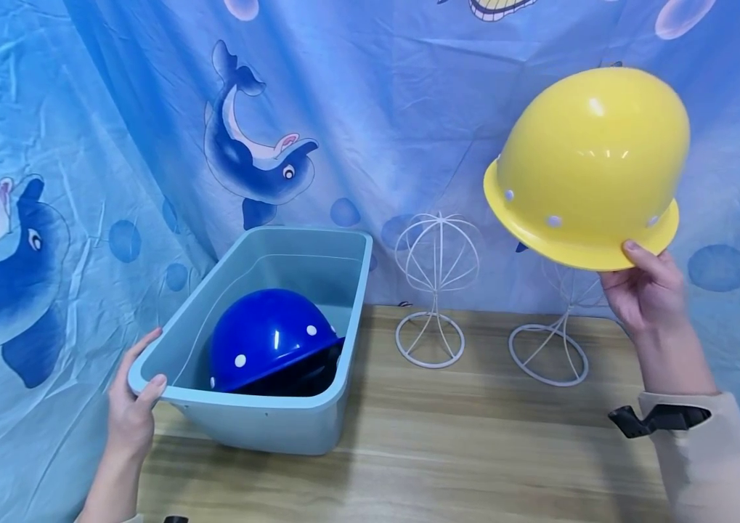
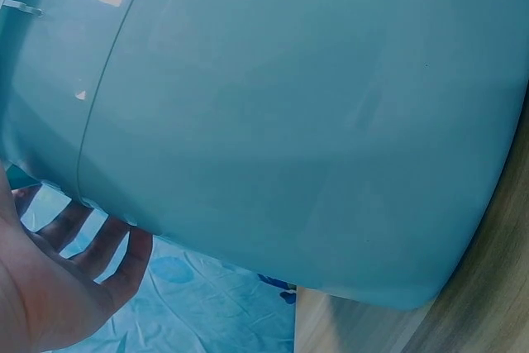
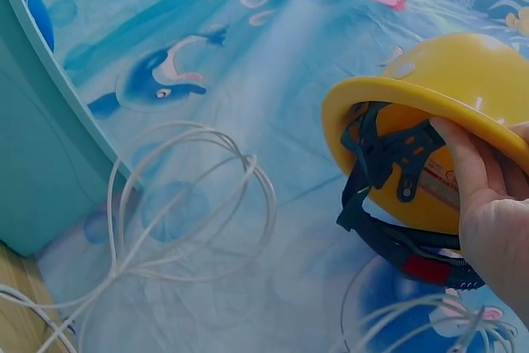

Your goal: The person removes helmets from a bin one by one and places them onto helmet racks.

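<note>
A yellow hard hat [image 1: 595,160] is held up by my right hand [image 1: 651,290], which pinches its brim, thumb on top and fingers underneath. In the right wrist view the dark inner straps [image 3: 397,155] of the hat show. Below it stands a white wire hat stand [image 1: 549,354], its upper part partly hidden. A second wire hat stand [image 1: 437,290] stands to its left, bare. My left hand [image 1: 131,407] grips the near left corner of the rim of a light blue plastic bin [image 1: 265,425]. Inside the bin lies a blue hard hat [image 1: 271,338], tilted.
The bin and both stands rest on a wooden table [image 1: 474,450]. Behind them hangs a blue curtain [image 1: 370,109] printed with dolphins and bubbles, which also runs down the left side.
</note>
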A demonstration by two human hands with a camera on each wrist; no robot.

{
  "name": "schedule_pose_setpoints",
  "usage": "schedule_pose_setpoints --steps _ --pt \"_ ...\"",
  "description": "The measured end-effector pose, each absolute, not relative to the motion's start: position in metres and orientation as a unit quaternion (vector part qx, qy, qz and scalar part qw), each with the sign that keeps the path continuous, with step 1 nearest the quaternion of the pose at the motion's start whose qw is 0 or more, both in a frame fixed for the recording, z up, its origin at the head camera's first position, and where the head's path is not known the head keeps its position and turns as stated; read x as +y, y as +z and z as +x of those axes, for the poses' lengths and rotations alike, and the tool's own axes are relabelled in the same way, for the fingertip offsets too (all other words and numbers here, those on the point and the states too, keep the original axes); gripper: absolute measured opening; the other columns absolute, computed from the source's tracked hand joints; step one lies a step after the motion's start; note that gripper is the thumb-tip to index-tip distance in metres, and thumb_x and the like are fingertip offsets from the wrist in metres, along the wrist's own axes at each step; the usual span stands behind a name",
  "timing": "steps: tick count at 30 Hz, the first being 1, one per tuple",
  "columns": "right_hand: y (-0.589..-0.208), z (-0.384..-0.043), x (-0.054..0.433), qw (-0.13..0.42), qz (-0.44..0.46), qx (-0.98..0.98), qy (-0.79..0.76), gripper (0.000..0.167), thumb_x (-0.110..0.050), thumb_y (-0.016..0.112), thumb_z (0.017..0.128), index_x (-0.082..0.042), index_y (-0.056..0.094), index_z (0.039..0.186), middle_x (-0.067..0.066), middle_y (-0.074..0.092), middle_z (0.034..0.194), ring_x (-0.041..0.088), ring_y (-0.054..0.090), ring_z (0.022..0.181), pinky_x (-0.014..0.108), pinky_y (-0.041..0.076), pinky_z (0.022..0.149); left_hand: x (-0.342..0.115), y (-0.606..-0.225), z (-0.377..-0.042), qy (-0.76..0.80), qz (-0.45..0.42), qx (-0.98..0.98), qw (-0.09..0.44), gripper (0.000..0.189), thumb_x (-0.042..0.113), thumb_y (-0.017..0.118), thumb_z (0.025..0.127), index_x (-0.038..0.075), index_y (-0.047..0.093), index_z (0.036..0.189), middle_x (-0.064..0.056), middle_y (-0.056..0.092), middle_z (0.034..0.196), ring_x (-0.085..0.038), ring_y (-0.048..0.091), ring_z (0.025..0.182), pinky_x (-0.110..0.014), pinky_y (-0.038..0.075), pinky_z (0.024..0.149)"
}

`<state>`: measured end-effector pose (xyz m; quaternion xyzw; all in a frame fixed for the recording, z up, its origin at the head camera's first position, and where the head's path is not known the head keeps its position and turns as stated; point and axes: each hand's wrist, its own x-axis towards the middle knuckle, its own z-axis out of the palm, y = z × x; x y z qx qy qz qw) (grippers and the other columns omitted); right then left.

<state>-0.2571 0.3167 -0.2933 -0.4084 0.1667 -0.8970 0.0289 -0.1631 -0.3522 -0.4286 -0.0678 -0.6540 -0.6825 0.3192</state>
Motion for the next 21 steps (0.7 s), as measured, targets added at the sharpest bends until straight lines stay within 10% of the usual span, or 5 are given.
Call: schedule_pose_setpoints --steps 21 --pt "-0.318 -0.253 0.350 0.026 -0.402 0.170 -0.899 0.052 0.007 0.013 0.107 0.011 0.043 0.149 0.034 0.057 0.147 0.049 0.058 0.136 0.058 0.050 0.107 -0.355 -0.427 -0.163 -0.659 -0.069 -0.674 0.325 0.063 0.009 0.064 0.093 0.001 0.053 0.155 0.002 0.061 0.148 -0.010 0.057 0.124 -0.017 0.043 0.095"
